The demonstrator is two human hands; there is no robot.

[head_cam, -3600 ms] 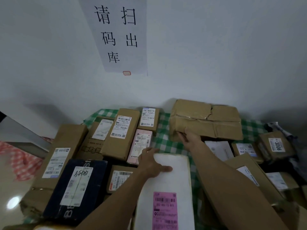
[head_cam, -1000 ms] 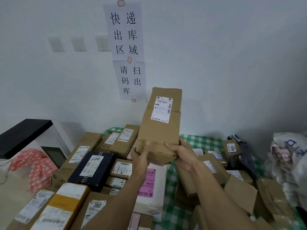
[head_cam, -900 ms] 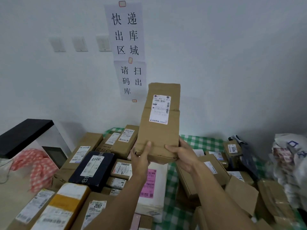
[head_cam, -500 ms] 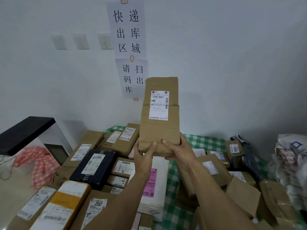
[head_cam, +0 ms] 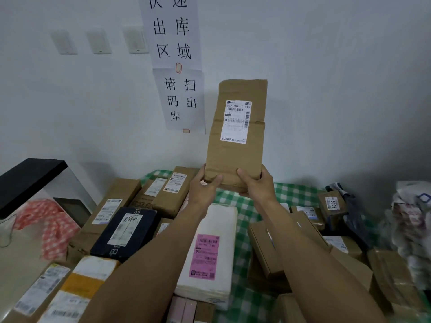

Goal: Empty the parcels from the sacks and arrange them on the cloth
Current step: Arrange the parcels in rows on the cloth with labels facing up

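I hold a long brown cardboard parcel (head_cam: pixel 235 157) upright against the wall, its white shipping label facing me. My left hand (head_cam: pixel 202 188) grips its lower left corner and my right hand (head_cam: pixel 256 186) grips its lower right corner, thumbs on the front. Below lies the green checked cloth (head_cam: pixel 292 195), covered with parcels: a white parcel with a pink label (head_cam: pixel 210 250), a dark navy box (head_cam: pixel 124 231), and several brown boxes at the left (head_cam: pixel 173 190) and right (head_cam: pixel 268 250).
A sack of parcels (head_cam: pixel 412 220) bulges at the right edge. A black-topped stand (head_cam: pixel 30 180) with a red checked cloth (head_cam: pixel 50 222) is on the left. Paper signs (head_cam: pixel 178 66) hang on the white wall. More boxes (head_cam: pixel 77 287) crowd the near left.
I lifted the brown parcel off the cloth by the wall and stood it on end. Over the last second it rose a little further and shifted right.
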